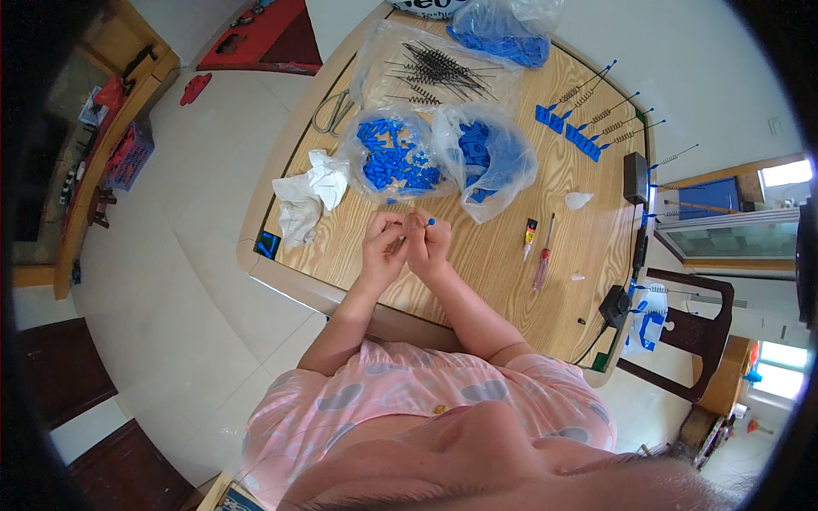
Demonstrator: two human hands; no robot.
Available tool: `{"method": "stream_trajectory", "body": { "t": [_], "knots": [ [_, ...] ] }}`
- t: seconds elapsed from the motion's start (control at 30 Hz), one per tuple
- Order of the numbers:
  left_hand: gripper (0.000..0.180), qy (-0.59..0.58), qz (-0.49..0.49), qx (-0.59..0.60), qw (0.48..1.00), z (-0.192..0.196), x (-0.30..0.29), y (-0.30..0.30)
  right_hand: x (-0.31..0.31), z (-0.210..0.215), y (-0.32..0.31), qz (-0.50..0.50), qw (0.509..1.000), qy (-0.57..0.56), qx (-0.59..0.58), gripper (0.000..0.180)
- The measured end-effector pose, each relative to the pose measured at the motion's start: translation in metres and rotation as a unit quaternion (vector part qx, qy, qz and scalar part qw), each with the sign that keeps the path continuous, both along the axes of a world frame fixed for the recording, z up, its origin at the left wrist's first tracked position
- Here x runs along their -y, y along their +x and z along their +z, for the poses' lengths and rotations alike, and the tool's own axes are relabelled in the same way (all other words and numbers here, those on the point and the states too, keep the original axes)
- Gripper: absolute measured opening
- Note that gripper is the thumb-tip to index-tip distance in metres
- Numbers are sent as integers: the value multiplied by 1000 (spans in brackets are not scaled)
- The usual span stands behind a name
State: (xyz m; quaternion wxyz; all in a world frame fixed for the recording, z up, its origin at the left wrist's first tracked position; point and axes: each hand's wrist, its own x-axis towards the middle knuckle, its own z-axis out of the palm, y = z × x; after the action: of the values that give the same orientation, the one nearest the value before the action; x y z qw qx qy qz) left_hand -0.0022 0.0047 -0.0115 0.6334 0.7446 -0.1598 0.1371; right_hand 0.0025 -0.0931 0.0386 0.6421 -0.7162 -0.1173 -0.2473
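My left hand (pixel 383 248) and my right hand (pixel 429 245) meet over the near part of the table, both with fingers closed. Between them they grip a thin wire piece whose small round blue tip (pixel 432 221) pokes out beside my right fingers. Most of that piece is covered by my fingers; a dark bit shows by my left palm. Just beyond my hands lies an open clear bag (pixel 400 166) of small blue plastic parts. To its right stands another clear bag (pixel 503 170) with larger blue pieces. Farther back, black coiled wires (pixel 443 72) lie heaped on plastic sheeting.
Scissors (pixel 332 112) and crumpled white tissue (pixel 298 209) lie left. On the right are a glue tube (pixel 529 238), a screwdriver (pixel 543 266) and a black adapter (pixel 613 307) with its cord. Blue-based spring assemblies (pixel 584 141) line the far right, others along the table edge.
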Motion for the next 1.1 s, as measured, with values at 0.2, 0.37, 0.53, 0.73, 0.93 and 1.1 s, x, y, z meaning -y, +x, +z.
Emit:
{"method": "stream_trajectory", "body": {
  "t": [0.2, 0.37, 0.53, 0.73, 0.93, 1.1],
  "knots": [
    [17, 10, -4, 12, 1000, 3, -1, 1, 2, 6, 0, -2, 999, -24, -25, 18],
    [18, 8, -3, 14, 1000, 3, 0, 0, 2, 12, 1, 13, 998, -1, -55, 18],
    [18, 19, -1, 14, 1000, 2, -1, 0, 3, 8, 2, 19, 998, 8, -64, 17],
    [17, -4, -3, 15, 1000, 0, 0, 1, 2, 4, 2, 20, 998, 12, -54, 16],
    [17, 7, -2, -2, 1000, 2, -1, 0, 3, 1, 2, 18, 999, -3, -43, 16],
    [16, 18, 2, 2, 1000, 5, -1, 0, 3, 1, 2, 20, 999, -5, -42, 17]
  ]
}}
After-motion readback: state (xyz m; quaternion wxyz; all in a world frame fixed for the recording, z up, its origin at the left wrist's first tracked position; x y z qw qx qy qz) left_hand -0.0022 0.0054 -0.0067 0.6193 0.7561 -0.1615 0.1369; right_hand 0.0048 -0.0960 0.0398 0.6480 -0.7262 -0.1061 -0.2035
